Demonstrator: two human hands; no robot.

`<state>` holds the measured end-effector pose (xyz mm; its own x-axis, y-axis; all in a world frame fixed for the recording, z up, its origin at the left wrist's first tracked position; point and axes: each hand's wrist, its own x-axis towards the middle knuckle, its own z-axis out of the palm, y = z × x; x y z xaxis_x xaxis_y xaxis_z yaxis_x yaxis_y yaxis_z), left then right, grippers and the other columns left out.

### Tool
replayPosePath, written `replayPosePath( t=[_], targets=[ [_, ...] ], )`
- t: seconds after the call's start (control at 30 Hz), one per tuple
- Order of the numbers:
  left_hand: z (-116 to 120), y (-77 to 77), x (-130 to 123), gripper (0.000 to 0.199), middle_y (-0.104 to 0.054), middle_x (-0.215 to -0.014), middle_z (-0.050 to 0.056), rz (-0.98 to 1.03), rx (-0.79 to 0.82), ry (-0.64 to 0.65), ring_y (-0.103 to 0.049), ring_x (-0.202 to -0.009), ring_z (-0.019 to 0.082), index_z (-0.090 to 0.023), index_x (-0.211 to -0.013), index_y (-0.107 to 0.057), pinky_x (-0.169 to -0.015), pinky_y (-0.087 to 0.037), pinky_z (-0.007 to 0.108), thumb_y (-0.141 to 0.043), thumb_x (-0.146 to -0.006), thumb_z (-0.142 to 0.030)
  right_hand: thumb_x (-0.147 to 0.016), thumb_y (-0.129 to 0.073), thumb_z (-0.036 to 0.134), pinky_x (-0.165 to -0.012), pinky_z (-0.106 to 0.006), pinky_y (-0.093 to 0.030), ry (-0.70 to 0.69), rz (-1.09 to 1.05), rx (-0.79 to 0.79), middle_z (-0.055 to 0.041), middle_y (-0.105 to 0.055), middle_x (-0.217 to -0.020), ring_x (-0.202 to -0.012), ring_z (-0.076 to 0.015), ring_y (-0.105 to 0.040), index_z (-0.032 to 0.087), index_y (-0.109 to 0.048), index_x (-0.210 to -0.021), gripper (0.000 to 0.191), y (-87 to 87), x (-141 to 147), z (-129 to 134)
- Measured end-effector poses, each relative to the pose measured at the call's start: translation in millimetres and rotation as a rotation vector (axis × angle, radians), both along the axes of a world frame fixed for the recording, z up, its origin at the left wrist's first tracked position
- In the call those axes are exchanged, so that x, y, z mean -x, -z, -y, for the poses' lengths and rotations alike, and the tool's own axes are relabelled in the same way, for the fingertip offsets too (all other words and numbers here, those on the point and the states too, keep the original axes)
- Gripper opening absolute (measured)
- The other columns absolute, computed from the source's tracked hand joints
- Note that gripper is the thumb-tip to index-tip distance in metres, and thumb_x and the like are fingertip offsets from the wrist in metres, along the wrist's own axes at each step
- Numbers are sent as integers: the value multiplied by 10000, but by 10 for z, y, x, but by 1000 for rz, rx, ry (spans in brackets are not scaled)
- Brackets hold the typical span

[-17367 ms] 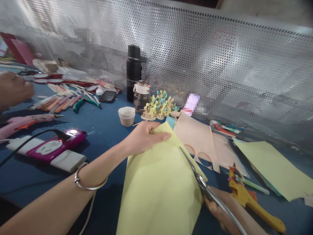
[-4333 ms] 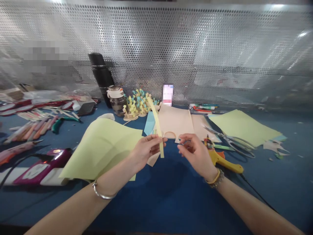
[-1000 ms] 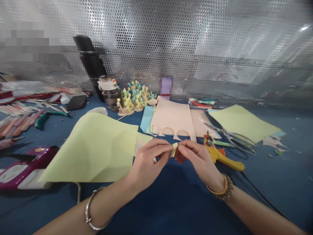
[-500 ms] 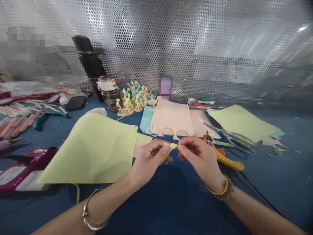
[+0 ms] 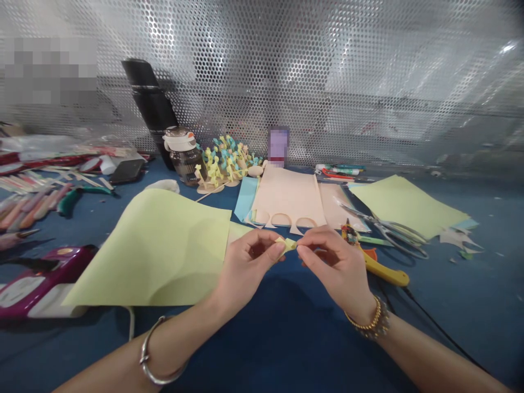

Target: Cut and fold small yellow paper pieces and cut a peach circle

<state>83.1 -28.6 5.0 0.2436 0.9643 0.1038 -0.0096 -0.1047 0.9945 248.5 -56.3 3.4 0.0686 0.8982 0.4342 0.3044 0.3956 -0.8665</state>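
The left hand (image 5: 245,267) and right hand (image 5: 335,262) are nearly closed, each pinching one end of a small bent strip of yellow paper (image 5: 287,244) between them. A big yellow sheet (image 5: 164,256) lies at the left hand's nine o'clock, a tan card (image 5: 286,202) at twelve, and scissors (image 5: 393,234) at the right hand's two o'clock.

**No legible writing in view**
Any marks on the black flask (image 5: 149,109) and magenta power strip (image 5: 49,284) at left are unreadable; the far upright object (image 5: 278,146) is pixelated.
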Motion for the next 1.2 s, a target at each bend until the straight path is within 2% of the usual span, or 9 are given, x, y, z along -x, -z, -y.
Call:
replayPosePath(
  t=[0.23, 0.43, 0.67, 0.9, 1.07, 1.2],
  targets=[
    [4, -8, -3, 194, -619, -643, -10, 23, 4, 3, -557, -596, 96, -171, -781, -626, -549, -436, 204, -663, -786, -361, -798, -636, 212, -527, -252, -545, -4, 6, -1, -33, -577, -879, -707, -136, -594, 223, -683, -791, 49, -2, 13, -7],
    [15, -3, -12, 228, -552, -596, -25, 6, -4, 33, -453, -519, 75, -160, -761, -614, -484, -362, 198, -650, -788, -384, -789, -657, 259, -533, -265, -550, -21, -25, 52, -44, -578, -915, -716, -145, -598, 233, -707, -826, 68, 16, 15, -16],
    [11, -6, -13, 229, -526, -603, -28, -10, -31, 52, -461, -549, 83, -161, -777, -635, -520, -384, 203, -604, -820, -384, -763, -696, 274, -467, -229, -500, -82, -117, 80, -38, -556, -923, -698, -129, -559, 228, -692, -851, 99, 65, -12, -62],
    [24, 1, -35, 228, -554, -641, -21, 97, 81, 110, -502, -592, 81, -156, -791, -635, -580, -436, 198, -603, -831, -379, -770, -691, 214, -486, -208, -454, -114, -110, 37, -2, -548, -843, -701, -112, -548, 234, -647, -783, 50, 57, -4, -73],
    [20, 8, -31, 202, -550, -653, -44, 168, 133, 100, -516, -596, 70, -180, -894, -589, -575, -449, 183, -647, -810, -354, -794, -669, 221, -509, -220, -472, -131, -102, 60, 0, -532, -862, -700, -110, -538, 231, -625, -789, 45, 63, -6, -67],
    [7, 1, -29, 191, -540, -649, -40, 120, 77, 74, -510, -585, 65, -165, -789, -578, -566, -448, 178, -647, -808, -342, -801, -656, 219, -528, -231, -488, -115, -78, 60, 2, -531, -872, -694, -108, -541, 229, -617, -788, 42, 62, 3, -59]
  ],
)
